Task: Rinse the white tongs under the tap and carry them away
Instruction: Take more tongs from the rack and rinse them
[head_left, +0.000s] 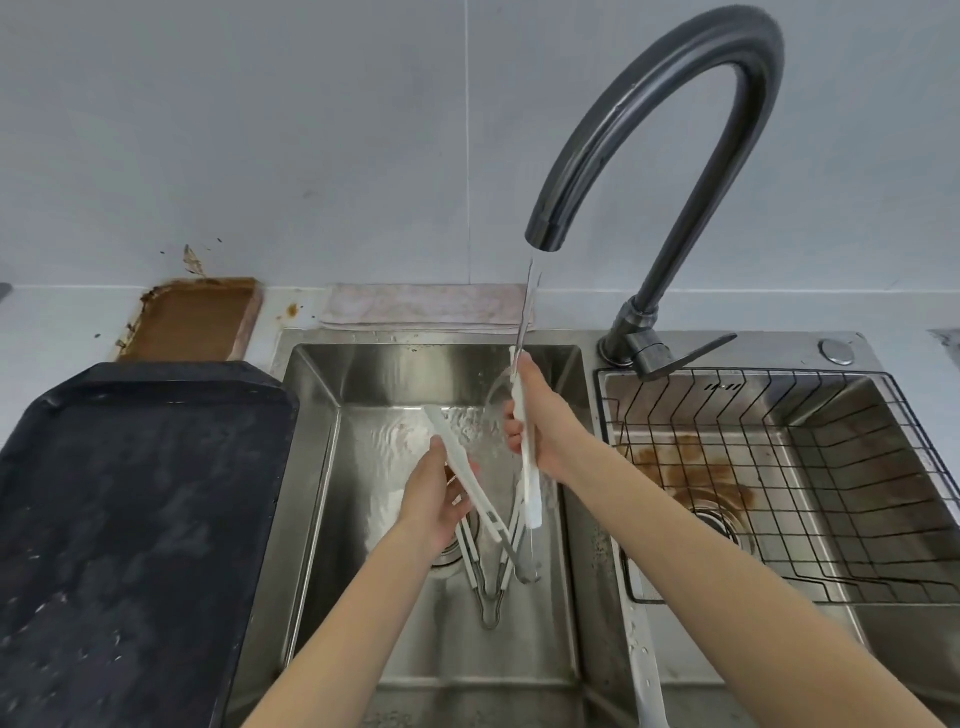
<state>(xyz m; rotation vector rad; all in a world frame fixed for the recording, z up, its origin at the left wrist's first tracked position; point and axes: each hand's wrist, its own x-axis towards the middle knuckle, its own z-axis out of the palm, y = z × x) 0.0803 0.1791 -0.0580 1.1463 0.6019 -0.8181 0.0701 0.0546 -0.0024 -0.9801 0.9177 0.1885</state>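
Note:
I hold white tongs (530, 488) over the left sink basin (311, 467), both arms spread in a V. My left hand (434, 501) grips the left arm of the tongs, and my right hand (540, 426) grips the right arm, held nearly upright. Water runs from the dark curved tap (649, 119) in a stream (527, 301) that lands on the top of the right arm at my right hand. The metal hinge end of the tongs points down toward me. More white tongs (485, 577) lie on the basin floor beneath.
A black baking tray (130, 509) sits on the counter at left, a rusty brown tray (195, 319) behind it. A folded cloth (421, 306) lies behind the sink. The right basin holds a wire basket (779, 467) with brown stains. A white handle (647, 670) rests on the divider.

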